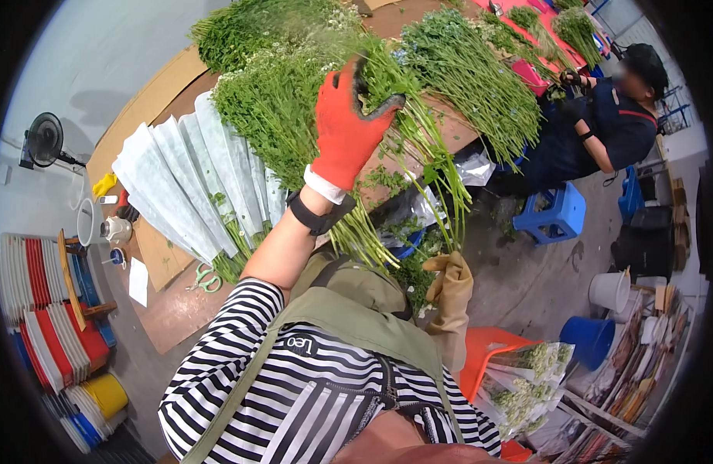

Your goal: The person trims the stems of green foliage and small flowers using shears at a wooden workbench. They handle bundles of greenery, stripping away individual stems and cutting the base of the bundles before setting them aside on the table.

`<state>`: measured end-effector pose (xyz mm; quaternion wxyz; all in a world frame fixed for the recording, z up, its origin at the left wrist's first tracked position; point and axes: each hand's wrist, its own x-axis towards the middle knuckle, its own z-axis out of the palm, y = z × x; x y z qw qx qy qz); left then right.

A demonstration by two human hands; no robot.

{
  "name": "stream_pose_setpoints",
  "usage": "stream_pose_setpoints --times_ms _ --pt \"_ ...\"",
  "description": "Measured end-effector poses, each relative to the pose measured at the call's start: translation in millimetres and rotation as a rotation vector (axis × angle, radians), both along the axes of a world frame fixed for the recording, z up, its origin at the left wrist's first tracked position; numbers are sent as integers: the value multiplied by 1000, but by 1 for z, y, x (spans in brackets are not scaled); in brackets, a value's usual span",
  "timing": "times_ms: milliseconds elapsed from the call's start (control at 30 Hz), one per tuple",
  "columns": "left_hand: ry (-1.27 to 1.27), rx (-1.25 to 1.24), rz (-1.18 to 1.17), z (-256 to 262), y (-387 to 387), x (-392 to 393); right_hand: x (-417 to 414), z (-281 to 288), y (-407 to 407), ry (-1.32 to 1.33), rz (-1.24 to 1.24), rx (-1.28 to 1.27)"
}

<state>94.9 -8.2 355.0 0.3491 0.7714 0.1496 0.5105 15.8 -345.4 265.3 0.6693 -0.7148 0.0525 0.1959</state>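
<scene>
My left hand [353, 119], in a red glove with dark fingertips, is over leafy green stems [417, 116], its thumb and fingers apart. The lower ends of a few long stems meet the curled fingers of my right hand [451, 278], in a tan glove; its grip is partly hidden. A large bunch of fine-leaved greenery with small white flowers [263, 104] lies left of my left hand. Further right is a pile of long-stemmed pale blue flowers [472, 75]. Bunches in white wrapping sheets [176, 180] fan out at the left, near green-handled scissors [208, 281].
A co-worker [606, 122] in dark clothes and gloves handles stems at the right, near a blue stool [551, 214]. An orange container [484, 354] beside me stands by wrapped white flowers [524, 388]. Buckets [588, 342] stand at the lower right, stacked stools [49, 278] at the left.
</scene>
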Motion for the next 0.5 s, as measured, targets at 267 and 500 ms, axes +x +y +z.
stream_pose_setpoints --times_ms 267,500 --pt "119 158 161 -1 10 7 0 -20 -6 -136 65 -85" --pt "-171 -496 35 -9 71 6 -2 -20 -12 -13 -5 -21"
